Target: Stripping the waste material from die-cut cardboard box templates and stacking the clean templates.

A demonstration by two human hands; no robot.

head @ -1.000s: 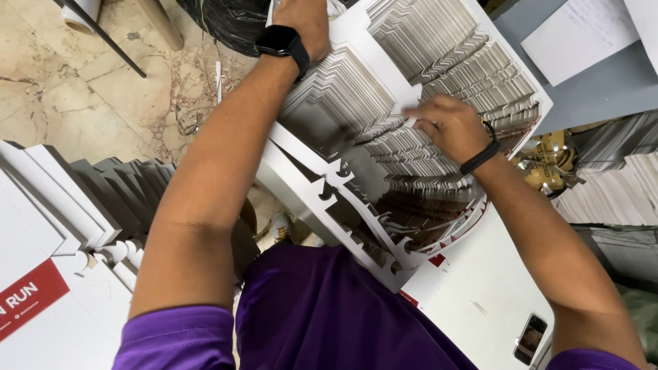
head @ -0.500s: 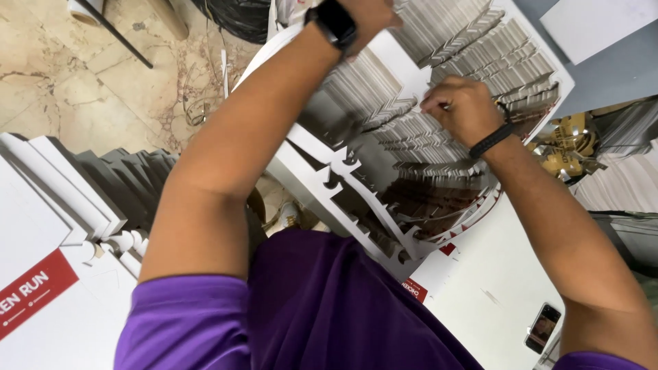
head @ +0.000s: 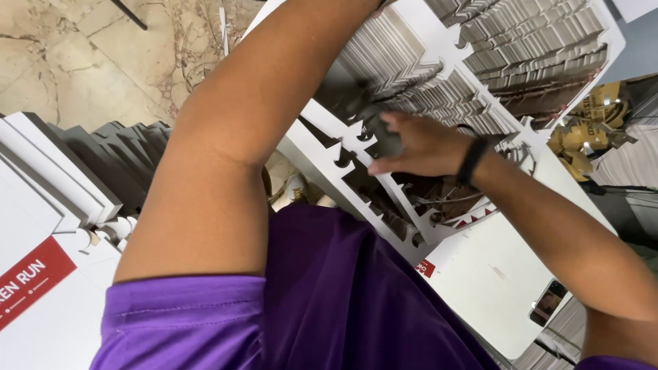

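Note:
A large white die-cut cardboard sheet (head: 329, 147) with notched strips and cut-out windows lies tilted in front of me, over stacks of folded white card (head: 521, 41). My right hand (head: 418, 144), a black band on its wrist, is at the sheet's middle with its fingers curled over a notched strip. The fingertips are blurred. My left forearm (head: 253, 116) reaches up along the sheet's left edge. It leaves the picture at the top, so my left hand is hidden.
Stacks of flat white cardboard pieces (head: 62, 199) stand at the left, one with a red label. A phone (head: 548, 301) lies on a white board (head: 493, 274) at the lower right. Gold-brown cartons (head: 589, 123) sit at the right. Marble floor (head: 82, 62) shows at the upper left.
My right hand has moved left and down, from the sheet's right part to its middle. My left arm has stretched further up, carrying the hand and watch out of view.

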